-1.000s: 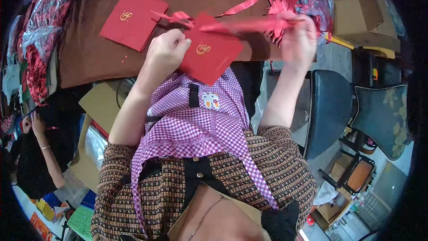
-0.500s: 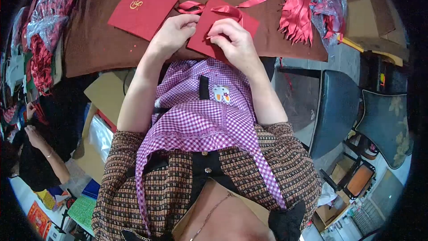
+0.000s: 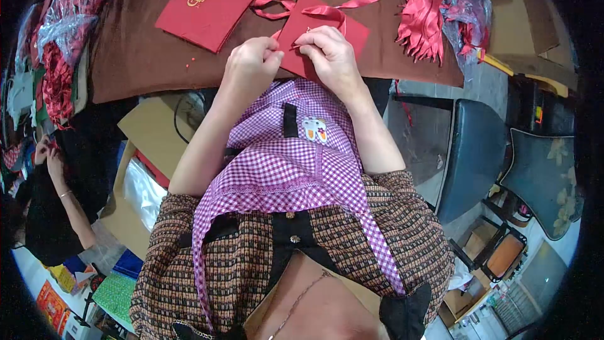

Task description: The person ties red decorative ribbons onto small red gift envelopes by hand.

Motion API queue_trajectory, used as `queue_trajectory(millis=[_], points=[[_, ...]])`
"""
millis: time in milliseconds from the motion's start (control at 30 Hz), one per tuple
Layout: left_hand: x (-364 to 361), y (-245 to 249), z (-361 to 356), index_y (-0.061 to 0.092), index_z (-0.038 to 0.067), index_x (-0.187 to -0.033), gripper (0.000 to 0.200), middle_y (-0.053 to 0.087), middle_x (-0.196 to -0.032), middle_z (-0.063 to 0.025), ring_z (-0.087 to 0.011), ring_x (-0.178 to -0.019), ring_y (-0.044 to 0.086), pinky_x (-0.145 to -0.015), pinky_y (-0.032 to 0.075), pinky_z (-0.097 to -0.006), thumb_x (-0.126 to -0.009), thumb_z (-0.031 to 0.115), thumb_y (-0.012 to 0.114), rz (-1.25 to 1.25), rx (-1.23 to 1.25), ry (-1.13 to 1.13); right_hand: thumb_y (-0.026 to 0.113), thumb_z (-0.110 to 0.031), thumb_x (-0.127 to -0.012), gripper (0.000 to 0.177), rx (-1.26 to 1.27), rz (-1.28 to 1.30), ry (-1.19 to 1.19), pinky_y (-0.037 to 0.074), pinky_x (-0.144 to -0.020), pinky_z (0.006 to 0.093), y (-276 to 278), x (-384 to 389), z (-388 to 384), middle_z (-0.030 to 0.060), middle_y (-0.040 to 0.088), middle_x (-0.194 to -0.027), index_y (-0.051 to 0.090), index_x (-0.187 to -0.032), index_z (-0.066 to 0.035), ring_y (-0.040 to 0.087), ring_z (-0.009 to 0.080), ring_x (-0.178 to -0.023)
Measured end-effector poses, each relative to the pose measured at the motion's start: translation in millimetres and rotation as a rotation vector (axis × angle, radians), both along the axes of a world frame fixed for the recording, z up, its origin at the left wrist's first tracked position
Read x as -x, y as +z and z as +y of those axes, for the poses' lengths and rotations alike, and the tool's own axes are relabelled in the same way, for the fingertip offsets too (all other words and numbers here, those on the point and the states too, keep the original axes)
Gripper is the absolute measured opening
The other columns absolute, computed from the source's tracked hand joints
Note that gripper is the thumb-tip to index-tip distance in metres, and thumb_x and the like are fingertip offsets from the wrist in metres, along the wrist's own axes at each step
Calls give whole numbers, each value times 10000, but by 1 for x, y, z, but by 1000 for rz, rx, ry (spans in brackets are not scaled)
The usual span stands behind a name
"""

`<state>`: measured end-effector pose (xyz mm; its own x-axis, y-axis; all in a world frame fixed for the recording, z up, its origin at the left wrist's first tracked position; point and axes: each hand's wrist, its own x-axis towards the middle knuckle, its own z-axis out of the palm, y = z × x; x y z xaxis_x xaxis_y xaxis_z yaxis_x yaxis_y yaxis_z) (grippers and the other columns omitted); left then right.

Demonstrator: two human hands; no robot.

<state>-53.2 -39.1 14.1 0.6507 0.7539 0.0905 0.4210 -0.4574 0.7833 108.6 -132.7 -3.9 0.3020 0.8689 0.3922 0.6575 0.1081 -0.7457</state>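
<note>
Head view, looking down past a checked apron (image 3: pixel 277 176): a red card (image 3: pixel 296 24) sits turned at a slant by the near edge of a brown-covered tabletop (image 3: pixel 157 82). The right hand (image 3: pixel 330 56) is the nearer one, over the card's lower half, its grip pinched together; whatever is between the fingertips is too small to tell. The left hand (image 3: pixel 255 60) is at the card's left edge, grip also closed, its contents unclear. The card runs away from both grips, slightly rightward; with part covered, its long axis cannot be judged. Red ribbon (image 3: pixel 324 10) crosses the card's top. Left of the card lies a stack of red cards (image 3: pixel 211 9); to its right, a ribbon bundle (image 3: pixel 423 19)
</note>
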Motion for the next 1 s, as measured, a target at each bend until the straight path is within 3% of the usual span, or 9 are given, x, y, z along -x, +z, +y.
queue_trajectory(millis=[33,133,267,433,667,767,833,1000], points=[[0,-4,0,665,-22,-948,199,631,-720,-111,-156,-619,590,-601,489,-288,-790,98,683,-4,-30,-4,673,-12,-763,122,0,-1,0,493,-798,324,-1,0,0,81,648,-872,677,-884,-22,618,225,-897],[-1,-15,1,659,-10,-990,243,632,-763,-116,-171,-642,591,-605,493,-300,-779,103,699,-63,-252,14,672,-18,-766,114,2,-25,-3,489,-807,330,-3,0,1,79,647,-871,675,-880,-24,615,227,-907],[-1,-17,2,651,-5,-1008,273,619,-784,-116,-183,-655,588,-609,495,-310,-763,95,716,-25,-222,-2,680,-38,-764,99,-8,-50,-15,478,-831,343,-4,1,1,76,645,-865,678,-863,-34,608,231,-927],[-4,-14,4,643,-15,-972,261,604,-780,-92,-155,-654,566,-622,485,-289,-740,70,726,33,-28,39,685,-51,-762,93,-14,-40,-31,474,-838,346,-4,3,1,74,646,-863,681,-855,-43,606,238,-931],[-7,-19,4,623,-32,-975,264,571,-789,-39,-99,-672,508,-633,465,-247,-740,49,711,-85,-6,30,678,-85,-772,79,2,-101,-51,425,-829,361,-6,6,3,75,626,-834,661,-832,-35,586,247,-878],[-8,-15,4,618,-27,-964,244,538,-776,6,-57,-673,474,-603,436,-216,-742,31,699,-130,108,26,679,-98,-775,80,-16,-127,-65,414,-796,365,-6,10,4,72,613,-809,647,-811,-35,576,249,-847],[-9,-11,5,624,-29,-926,216,596,-757,-58,-121,-664,553,-602,477,-269,-725,37,663,-159,366,31,681,-102,-775,81,-32,-153,-76,413,-778,367,-5,12,4,70,607,-797,641,-801,-36,572,249,-835],[-10,-6,5,621,-41,-936,212,542,-702,11,-51,-631,485,-552,421,-217,-734,18,635,-197,462,38,682,-97,-774,81,-45,-277,-94,404,-751,381,3,15,3,74,593,-783,623,-780,-42,562,255,-809]])
